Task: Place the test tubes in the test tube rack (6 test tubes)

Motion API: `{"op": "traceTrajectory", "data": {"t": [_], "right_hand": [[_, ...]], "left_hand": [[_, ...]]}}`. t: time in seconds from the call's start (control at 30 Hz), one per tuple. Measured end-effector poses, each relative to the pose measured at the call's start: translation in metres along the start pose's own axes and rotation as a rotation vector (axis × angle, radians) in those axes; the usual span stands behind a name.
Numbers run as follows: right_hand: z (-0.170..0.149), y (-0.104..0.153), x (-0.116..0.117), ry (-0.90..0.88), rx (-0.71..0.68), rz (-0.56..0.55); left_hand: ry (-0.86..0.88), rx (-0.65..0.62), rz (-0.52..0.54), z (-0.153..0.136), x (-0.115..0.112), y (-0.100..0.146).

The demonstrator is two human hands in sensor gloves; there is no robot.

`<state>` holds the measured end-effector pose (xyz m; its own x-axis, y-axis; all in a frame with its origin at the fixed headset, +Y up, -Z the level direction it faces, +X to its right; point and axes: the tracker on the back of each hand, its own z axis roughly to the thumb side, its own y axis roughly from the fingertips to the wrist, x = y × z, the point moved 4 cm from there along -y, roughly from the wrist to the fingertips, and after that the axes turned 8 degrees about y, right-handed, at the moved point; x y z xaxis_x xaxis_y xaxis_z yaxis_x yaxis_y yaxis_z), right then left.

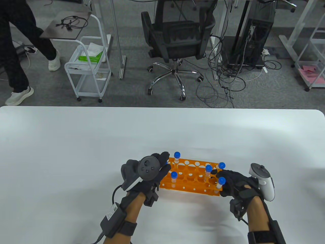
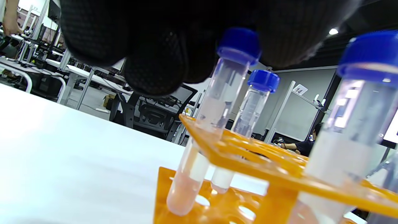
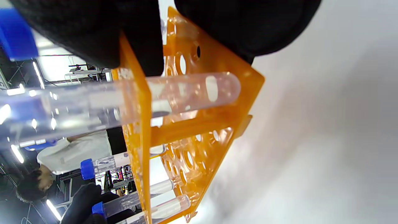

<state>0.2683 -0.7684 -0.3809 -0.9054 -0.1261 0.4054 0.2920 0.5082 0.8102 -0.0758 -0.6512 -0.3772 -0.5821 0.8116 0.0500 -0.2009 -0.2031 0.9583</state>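
Note:
An orange test tube rack (image 1: pixel 191 183) stands near the table's front middle. Several blue-capped test tubes stand in it, such as one at the back left (image 1: pixel 176 155) and one at the front left (image 1: pixel 174 176). My left hand (image 1: pixel 165 162) is over the rack's left end, and its fingers (image 2: pixel 155 62) pinch the cap of a tube (image 2: pixel 214 105) that is tilted in a corner hole. My right hand (image 1: pixel 219 183) grips the rack's right end (image 3: pixel 138 130), next to a corner tube (image 3: pixel 192 90) with its cap (image 1: pixel 221 180).
The white table (image 1: pixel 76 152) extends wide to the left, right and back of the rack. Beyond its far edge are an office chair (image 1: pixel 175 38), a white cart (image 1: pixel 88 66), cables and a person walking (image 1: pixel 15 50).

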Motion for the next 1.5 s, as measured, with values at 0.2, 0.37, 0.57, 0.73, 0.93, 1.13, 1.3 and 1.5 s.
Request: {"op": "traceTrajectory", "data": {"t": [0.2, 0.37, 0.57, 0.73, 0.93, 1.13, 1.3, 1.5], "right_hand": [[0.0, 0.0, -0.001, -0.024, -0.002, 0.006], [0.001, -0.001, -0.002, -0.035, -0.008, 0.0], [0.001, -0.001, -0.002, -0.058, -0.017, -0.001], [0.0, -0.001, -0.001, -0.068, -0.016, 0.011], [-0.002, -0.003, 0.0, -0.057, -0.003, 0.011], [-0.006, -0.01, 0.005, -0.034, 0.033, 0.011], [-0.006, -0.013, 0.007, 0.0, 0.055, -0.019], [-0.005, -0.021, 0.016, 0.124, 0.085, -0.077]], "left_hand": [[0.227, 0.104, 0.026, -0.03, 0.013, 0.004], [0.41, 0.394, -0.078, -0.079, -0.006, 0.015], [0.687, 0.562, -0.244, -0.107, -0.042, 0.021], [0.743, 0.529, -0.308, -0.098, -0.055, 0.017], [0.754, 0.515, -0.309, -0.097, -0.056, 0.015], [0.725, 0.529, -0.304, -0.098, -0.059, 0.015], [0.746, 0.561, -0.326, -0.106, -0.066, 0.014], [0.734, 0.617, -0.296, -0.122, -0.07, 0.017]]}}
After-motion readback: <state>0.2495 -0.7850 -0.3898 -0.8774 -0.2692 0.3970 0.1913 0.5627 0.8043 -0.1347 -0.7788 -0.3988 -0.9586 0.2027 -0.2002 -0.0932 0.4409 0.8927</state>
